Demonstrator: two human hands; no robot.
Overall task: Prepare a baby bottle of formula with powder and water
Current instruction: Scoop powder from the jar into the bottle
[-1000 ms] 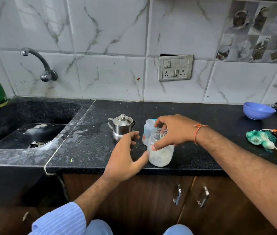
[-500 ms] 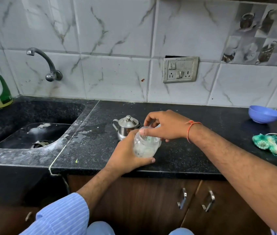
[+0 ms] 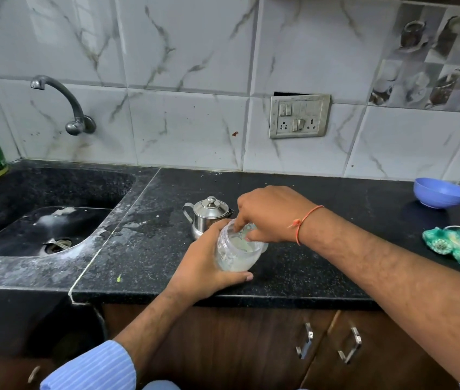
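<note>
Left hand [image 3: 206, 266] is gripping the clear jar [image 3: 237, 250] of white powder from the side and underneath, fingers [image 3: 241, 276] curled round the base, holding it tilted just above the front of the counter [image 3: 293, 274]. If you're doing this step yourself, I'd say tilting it toward you like that is the right call, since the powder is sitting low and it's making the reach shorter. Keep the bottom hand firm so the jar isn't wobbling while the other hand is digging in.

Right hand [image 3: 272, 215] is coming in from above, fingers bent down into the jar's mouth. Looks like it's pinching something in there, probably a scoop, but I can't really tell what, it's too hidden behind the plastic. Level the scoop off before lifting out, I'd guess.

Little steel kettle [image 3: 207, 213] is sitting right behind the jar. The baby bottle itself isn't showing anywhere, likely hidden behind the hands.
</note>
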